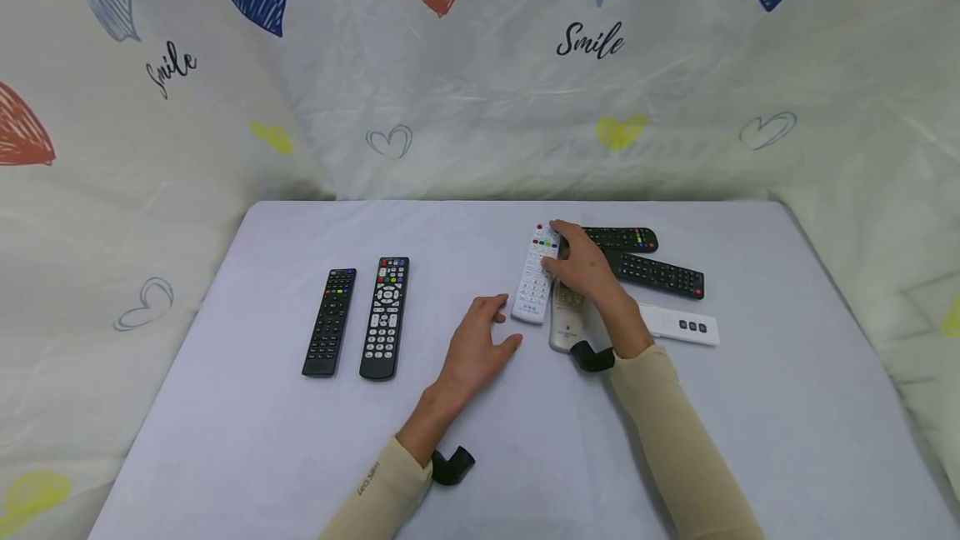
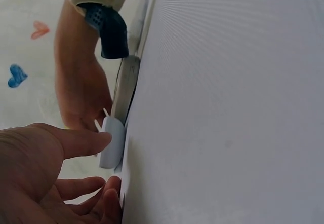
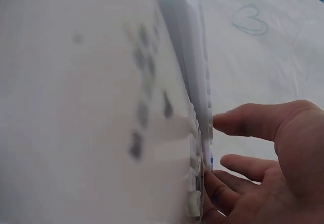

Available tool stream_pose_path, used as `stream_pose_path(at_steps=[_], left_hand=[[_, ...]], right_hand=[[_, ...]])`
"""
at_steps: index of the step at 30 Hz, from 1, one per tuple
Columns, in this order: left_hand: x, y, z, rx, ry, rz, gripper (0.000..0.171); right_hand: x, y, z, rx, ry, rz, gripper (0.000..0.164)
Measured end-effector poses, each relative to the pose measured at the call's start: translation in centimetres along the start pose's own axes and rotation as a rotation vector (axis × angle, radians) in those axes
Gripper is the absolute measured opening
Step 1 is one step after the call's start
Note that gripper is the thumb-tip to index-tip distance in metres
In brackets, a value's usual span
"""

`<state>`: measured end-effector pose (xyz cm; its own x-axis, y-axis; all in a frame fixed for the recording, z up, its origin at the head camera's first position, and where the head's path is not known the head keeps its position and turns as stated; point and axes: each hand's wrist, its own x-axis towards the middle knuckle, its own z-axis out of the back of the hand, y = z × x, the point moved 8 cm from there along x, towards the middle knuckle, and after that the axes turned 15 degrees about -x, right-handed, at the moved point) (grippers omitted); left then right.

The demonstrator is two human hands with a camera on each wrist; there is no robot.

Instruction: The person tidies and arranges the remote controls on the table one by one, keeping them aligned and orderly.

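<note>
A white remote control [image 1: 535, 277] with small coloured buttons at its far end lies on the table between my two hands. My right hand [image 1: 587, 263] is over its far right side, thumb and fingertips at its edge, fingers loosely spread. Just left of its near end is my left hand [image 1: 477, 348], thumb and fingers apart with nothing held. In the left wrist view, my left thumb [image 2: 91, 142] overlaps the near end of the white remote. A silver-grey remote [image 1: 567, 327] lies beside it, partly beneath my right hand and wrist.
Two black remotes [image 1: 330, 323] [image 1: 385, 319] lie side by side at the left. Right of my right hand are two more black remotes [image 1: 622, 238] [image 1: 660, 275] and a white one with few buttons [image 1: 682, 324], partly hidden by the arm. A heart-printed cloth [image 1: 480, 82] hangs behind the table.
</note>
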<state>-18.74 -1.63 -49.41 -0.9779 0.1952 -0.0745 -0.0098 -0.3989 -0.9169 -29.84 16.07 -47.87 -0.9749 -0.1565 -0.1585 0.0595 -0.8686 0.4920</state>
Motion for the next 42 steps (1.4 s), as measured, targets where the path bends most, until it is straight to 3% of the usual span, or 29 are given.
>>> stream_pose_path(at_steps=[8,22,42], left_hand=[[0.01,0.09,-0.01,0.014,-0.003,-0.013,0.065],[-0.06,0.28,-0.03,0.017,-0.014,0.034,0.075],[0.00,0.46,0.02,0.024,-0.043,0.052,0.073]], right_hand=[[0.43,0.13,-0.54,0.013,0.066,0.036,0.081],[0.06,0.49,-0.55,-0.020,0.047,0.072,0.082],[0.26,0.40,-1.01,-0.024,0.064,0.080,0.084]])
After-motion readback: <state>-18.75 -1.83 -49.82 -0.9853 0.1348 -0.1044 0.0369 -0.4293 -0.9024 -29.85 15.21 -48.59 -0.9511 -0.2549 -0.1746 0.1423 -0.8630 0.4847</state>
